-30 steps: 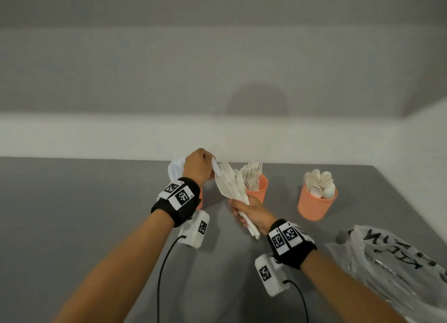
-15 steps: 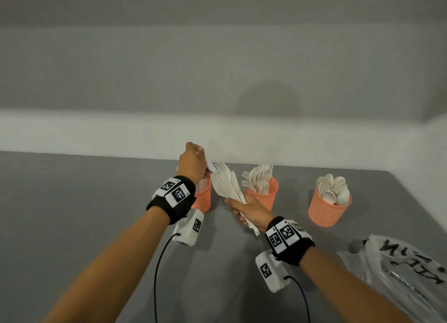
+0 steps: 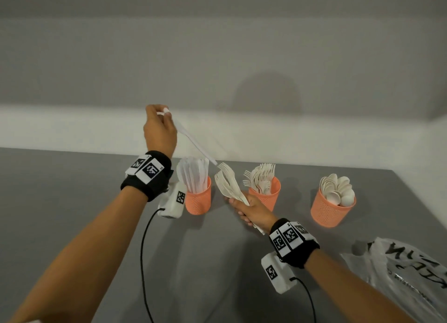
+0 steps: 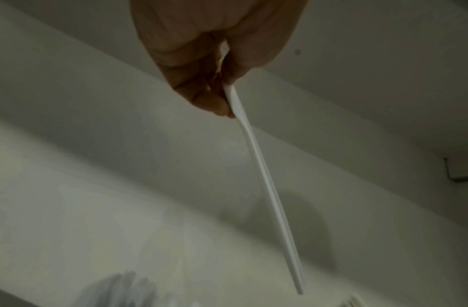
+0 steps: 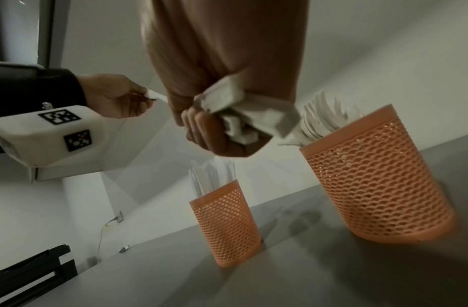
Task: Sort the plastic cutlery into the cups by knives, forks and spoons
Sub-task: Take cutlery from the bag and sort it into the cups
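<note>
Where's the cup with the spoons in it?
In the head view, the spoon cup stands farthest right of the three orange cups, beside the fork cup and just beyond the plastic bag.

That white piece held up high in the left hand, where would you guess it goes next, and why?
Probably down into the leftmost cup. The left hand pinches one flat white piece, apparently a knife, lifted clear of the forks that the right hand grips. That cup, just below it, already holds similar flat white pieces; the other two hold forks and spoons.
</note>
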`<state>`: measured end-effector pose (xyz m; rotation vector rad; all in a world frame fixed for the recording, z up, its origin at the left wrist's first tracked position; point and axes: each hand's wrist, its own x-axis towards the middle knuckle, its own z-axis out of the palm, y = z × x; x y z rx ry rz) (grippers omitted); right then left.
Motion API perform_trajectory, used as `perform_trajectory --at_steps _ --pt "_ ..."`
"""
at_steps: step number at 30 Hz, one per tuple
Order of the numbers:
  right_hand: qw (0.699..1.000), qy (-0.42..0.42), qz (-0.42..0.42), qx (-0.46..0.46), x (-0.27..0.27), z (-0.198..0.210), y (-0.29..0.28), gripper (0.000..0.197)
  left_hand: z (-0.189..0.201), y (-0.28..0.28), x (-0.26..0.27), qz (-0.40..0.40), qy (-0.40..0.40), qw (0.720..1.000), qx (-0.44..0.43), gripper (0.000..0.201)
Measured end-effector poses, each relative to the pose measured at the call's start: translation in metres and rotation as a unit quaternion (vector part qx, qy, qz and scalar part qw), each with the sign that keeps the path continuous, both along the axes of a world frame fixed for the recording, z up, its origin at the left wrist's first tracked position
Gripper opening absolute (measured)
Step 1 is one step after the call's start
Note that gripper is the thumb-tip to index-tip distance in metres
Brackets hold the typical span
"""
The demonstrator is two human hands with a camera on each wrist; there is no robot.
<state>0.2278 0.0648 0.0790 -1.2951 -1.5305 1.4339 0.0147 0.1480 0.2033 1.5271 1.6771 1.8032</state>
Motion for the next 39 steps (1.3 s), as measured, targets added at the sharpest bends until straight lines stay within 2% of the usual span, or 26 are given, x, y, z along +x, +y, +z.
perform_trajectory --at_steps 2,4,8,15,18,22,24,26,27,29,30,31,33,36,37,39 --pt "0.999 0.009 -0.029 -0.015 0.002 -0.006 0.003 0.024 -0.001 -0.003 -0.009 0.005 0.033 0.999 0.038 0.008" --pt "0.998 0.025 -0.05 -0.027 0.004 -0.01 0.007 0.028 -0.009 -0.01 -0.012 -0.004 0.106 0.993 0.055 0.016" --pt "0.996 0.049 -0.061 -0.036 0.003 -0.01 0.011 0.03 -0.045 -0.014 -0.01 -0.036 0.259 0.965 0.027 0.021" --pt "0.991 0.09 -0.083 -0.057 0.007 -0.008 0.009 0.021 -0.083 -0.006 0.003 -0.033 0.347 0.936 -0.048 0.022" --pt "0.986 0.111 -0.101 -0.078 0.013 -0.012 0.01 0.027 -0.097 -0.003 0.004 -0.022 0.417 0.904 -0.093 0.017" --pt "0.983 0.116 -0.113 -0.086 0.019 -0.015 0.007 0.031 -0.116 -0.003 -0.001 -0.015 0.515 0.852 -0.09 0.012" --pt "0.984 0.113 -0.116 -0.079 0.02 -0.015 0.006 0.029 -0.118 -0.001 -0.002 -0.017 0.528 0.844 -0.09 0.017" --pt "0.984 0.108 -0.122 -0.072 0.021 -0.015 0.005 0.028 -0.115 -0.003 0.001 -0.022 0.506 0.856 -0.101 0.033" --pt "0.983 0.111 -0.127 -0.07 0.021 -0.017 0.005 0.029 -0.111 -0.007 0.008 -0.023 0.471 0.877 -0.088 0.039" --pt "0.98 0.119 -0.143 -0.069 0.019 -0.019 0.007 0.027 -0.099 -0.021 0.029 -0.082 0.315 0.943 -0.075 0.038" --pt "0.979 0.12 -0.15 -0.07 0.018 -0.018 0.007 0.026 -0.093 -0.031 0.042 -0.118 0.226 0.962 -0.093 0.035" --pt "0.978 0.121 -0.155 -0.071 0.018 -0.017 0.007 0.024 -0.089 -0.041 0.055 -0.143 0.163 0.968 -0.124 0.034" --pt "0.975 0.136 -0.16 -0.071 0.016 -0.014 0.005 0.022 -0.095 -0.052 0.078 -0.199 0.083 0.956 -0.199 0.038" --pt "0.971 0.155 -0.172 -0.055 0.015 -0.01 -0.001 0.021 -0.11 -0.062 0.107 -0.266 -0.012 0.918 -0.294 0.056" --pt "0.971 0.155 -0.177 -0.047 0.016 -0.01 -0.002 0.022 -0.114 -0.064 0.114 -0.275 -0.022 0.911 -0.308 0.056" --pt "0.971 0.145 -0.188 -0.031 0.016 -0.012 -0.006 0.023 -0.114 -0.07 0.13 -0.282 -0.023 0.905 -0.317 0.041"
